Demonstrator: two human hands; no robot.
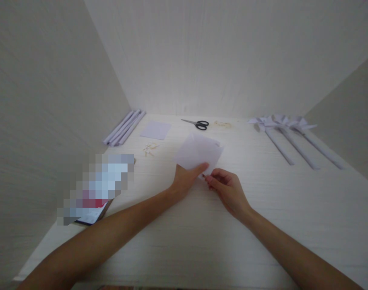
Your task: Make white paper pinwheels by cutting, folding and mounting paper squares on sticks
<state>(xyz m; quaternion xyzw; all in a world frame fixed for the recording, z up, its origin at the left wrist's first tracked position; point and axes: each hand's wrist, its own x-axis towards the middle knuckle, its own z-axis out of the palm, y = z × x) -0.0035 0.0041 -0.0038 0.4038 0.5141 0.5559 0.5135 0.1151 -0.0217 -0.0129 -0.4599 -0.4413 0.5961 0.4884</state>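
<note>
Nearer us than the black-handled metal scissors (197, 123), our left hand (185, 180) clamps a pale-lilac square paper sheet (196, 151) under its thumb; our right hand (230, 190) pinches shut at the sheet's near corner, gripping what, we cannot tell.

- scissors (199, 124) near the back wall (202, 52), black handles on the right, blades pointing left
- bunch of pale paper tubes (125, 128) lying side by side over by the left wall (51, 100)
- pale paper square (156, 130) lying flat just right of those
- little scatter of whitish-yellow bits (150, 149) in front of the square, too small to make out tbh
- similar-looking pile (222, 124) just right of the scissors, pretty blurry
- three paper pinwheels (282, 123) on the right, heads bunched together, sticks angled toward the front
- lit-up phone or tablet (101, 187) on the left, mostly pixelated
- whitish streaky tabletop (262, 237) under it all
</note>
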